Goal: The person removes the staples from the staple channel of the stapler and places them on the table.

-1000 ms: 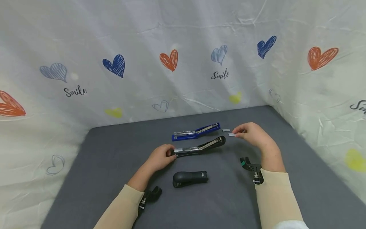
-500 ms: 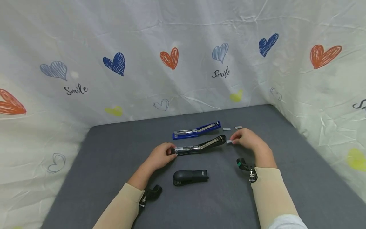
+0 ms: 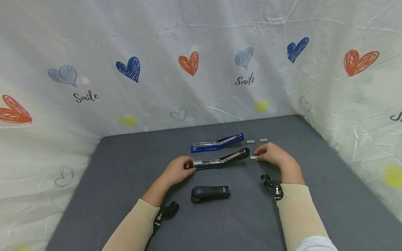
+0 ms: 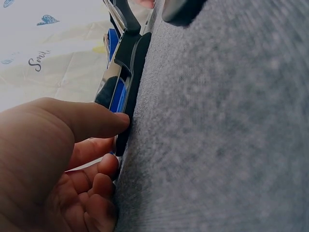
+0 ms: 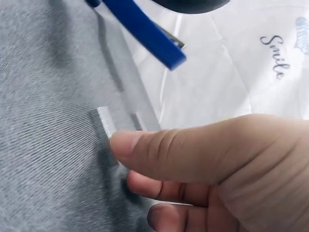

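Left grip holds black stapler — right grip, staples.

Soft light, I note; faint shadow on the cloth beneath the right hand. Left wrist view dimmer, cloth blurred beside the left hand.

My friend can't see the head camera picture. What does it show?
The left hand grips one end of an opened black stapler, while the right hand pinches a staple strip near its other end. Behind lies an opened blue stapler with two more strips to its right; a closed black stapler lies nearer the person.
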